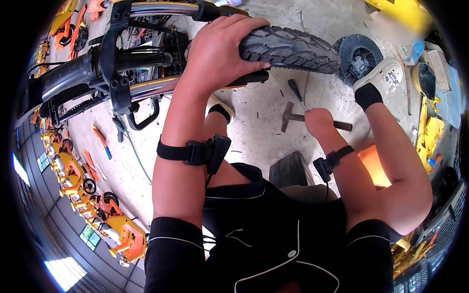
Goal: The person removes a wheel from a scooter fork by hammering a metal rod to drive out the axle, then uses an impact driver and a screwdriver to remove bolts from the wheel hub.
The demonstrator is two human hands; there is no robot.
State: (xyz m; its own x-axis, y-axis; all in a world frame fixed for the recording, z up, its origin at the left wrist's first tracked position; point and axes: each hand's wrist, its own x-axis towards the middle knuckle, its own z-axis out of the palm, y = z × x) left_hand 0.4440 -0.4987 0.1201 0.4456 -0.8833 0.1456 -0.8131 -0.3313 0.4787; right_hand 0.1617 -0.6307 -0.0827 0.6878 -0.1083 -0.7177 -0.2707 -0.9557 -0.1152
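Note:
My left hand lies across a knobby black tire, fingers over its far side and thumb along its near side. The tire sits between the chrome fork legs of a two-wheeler. Lower and to the right, my right hand is closed in a fist round the wooden handle of a hammer, its head pointing left. A screwdriver with a dark handle is just beyond that fist, its shaft running toward the hand. Whether the fingers touch the shaft is hidden.
A black wheel hub or reel lies on the concrete floor beside my right shoe. Under my lap is a dark block-like seat. Yellow body parts lie at the right, and a row of orange-yellow vehicles at the left.

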